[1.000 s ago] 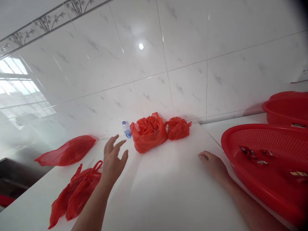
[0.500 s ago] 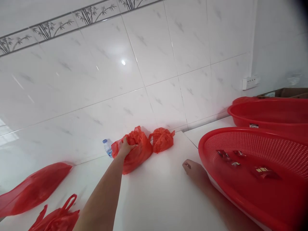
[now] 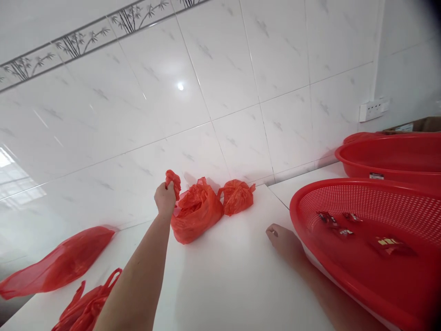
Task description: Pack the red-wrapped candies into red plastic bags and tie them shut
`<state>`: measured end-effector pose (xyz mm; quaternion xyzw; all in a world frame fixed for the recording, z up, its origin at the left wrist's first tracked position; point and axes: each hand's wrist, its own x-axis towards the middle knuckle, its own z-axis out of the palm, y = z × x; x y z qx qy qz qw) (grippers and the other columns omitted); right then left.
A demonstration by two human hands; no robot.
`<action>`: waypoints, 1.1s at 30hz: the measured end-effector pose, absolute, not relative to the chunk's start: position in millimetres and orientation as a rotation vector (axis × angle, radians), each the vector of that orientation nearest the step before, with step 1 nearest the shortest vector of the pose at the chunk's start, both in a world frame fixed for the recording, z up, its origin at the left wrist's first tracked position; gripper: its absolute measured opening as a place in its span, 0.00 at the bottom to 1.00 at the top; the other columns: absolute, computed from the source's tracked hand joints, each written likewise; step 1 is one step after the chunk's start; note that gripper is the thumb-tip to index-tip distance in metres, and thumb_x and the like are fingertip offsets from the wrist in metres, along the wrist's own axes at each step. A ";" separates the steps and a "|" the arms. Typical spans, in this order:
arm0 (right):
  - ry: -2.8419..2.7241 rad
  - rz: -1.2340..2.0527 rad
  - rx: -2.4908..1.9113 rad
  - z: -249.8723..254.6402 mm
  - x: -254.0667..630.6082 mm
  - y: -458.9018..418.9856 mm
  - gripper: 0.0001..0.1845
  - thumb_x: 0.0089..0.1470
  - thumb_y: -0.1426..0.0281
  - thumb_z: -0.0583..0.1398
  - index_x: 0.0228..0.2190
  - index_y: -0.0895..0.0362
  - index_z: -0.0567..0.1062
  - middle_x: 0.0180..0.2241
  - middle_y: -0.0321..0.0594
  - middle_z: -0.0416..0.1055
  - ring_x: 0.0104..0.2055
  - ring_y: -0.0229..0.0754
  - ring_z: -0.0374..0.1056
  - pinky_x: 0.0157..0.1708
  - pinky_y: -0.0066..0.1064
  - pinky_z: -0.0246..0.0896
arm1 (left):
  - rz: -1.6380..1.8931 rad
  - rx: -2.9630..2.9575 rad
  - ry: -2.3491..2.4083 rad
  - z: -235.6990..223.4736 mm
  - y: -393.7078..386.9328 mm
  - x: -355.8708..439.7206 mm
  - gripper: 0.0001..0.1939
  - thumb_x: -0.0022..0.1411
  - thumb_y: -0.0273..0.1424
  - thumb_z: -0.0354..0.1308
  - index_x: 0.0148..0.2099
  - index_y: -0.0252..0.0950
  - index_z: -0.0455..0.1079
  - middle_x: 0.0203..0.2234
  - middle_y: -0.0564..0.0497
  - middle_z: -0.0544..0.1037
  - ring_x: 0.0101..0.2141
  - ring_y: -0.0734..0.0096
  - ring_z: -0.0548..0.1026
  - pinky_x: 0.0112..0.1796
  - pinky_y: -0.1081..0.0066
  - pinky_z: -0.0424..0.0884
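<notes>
My left hand (image 3: 165, 198) is closed around a crumpled red plastic bag (image 3: 173, 184), raised just left of a larger open bag. That larger red plastic bag (image 3: 197, 216) slumps on the white table against the wall, with bunched red plastic inside it. A small knotted red bag (image 3: 237, 197) sits to its right. My right hand (image 3: 280, 239) rests on the table beside the red perforated basket (image 3: 303, 243), its fingers curled; I cannot make out anything in them. Several small dark-red wrapped packets (image 3: 389, 243) lie in the basket.
A second red basin (image 3: 389, 171) stands behind the basket, near a cardboard box (image 3: 418, 124). At left lie a long red bag (image 3: 69, 257) and a red bag with handles (image 3: 87, 305). The tiled wall (image 3: 234, 138) bounds the white table (image 3: 220, 276), and a socket (image 3: 374, 110) is on it.
My left hand has come out of the larger bag, up and to the left, with a crumpled red bag in its grip. My right hand stays beside the basket; the view has shifted slightly.
</notes>
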<state>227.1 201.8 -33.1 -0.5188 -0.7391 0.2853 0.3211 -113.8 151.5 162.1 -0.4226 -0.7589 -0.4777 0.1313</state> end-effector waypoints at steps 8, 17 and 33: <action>-1.946 0.865 -1.119 -21.0 217.9 175.1 0.17 0.57 0.56 0.48 0.26 0.53 0.67 0.20 0.32 0.65 0.23 0.37 0.60 0.24 0.27 0.49 | -2.210 -1.890 -2.037 126.5 110.5 -19.8 0.17 0.56 0.40 0.54 0.45 0.38 0.65 0.30 0.50 0.74 0.26 0.70 0.72 0.29 0.70 0.68; -1.565 1.522 -0.711 -26.7 195.7 152.1 0.13 0.51 0.59 0.56 0.36 0.55 0.67 0.25 0.32 0.68 0.22 0.35 0.64 0.21 0.26 0.55 | -1.922 -2.386 -2.055 1.8 92.6 56.1 0.07 0.50 0.21 0.51 0.31 0.38 0.63 0.26 0.54 0.69 0.28 0.71 0.68 0.30 0.71 0.64; -1.150 1.224 -1.069 -33.0 224.4 205.7 0.13 0.43 0.66 0.60 0.33 0.54 0.64 0.39 0.42 0.70 0.35 0.43 0.70 0.28 0.31 0.67 | -1.220 -1.496 -1.701 -15.7 83.1 -23.9 0.10 0.55 0.19 0.50 0.38 0.37 0.63 0.34 0.48 0.69 0.39 0.62 0.68 0.42 0.60 0.66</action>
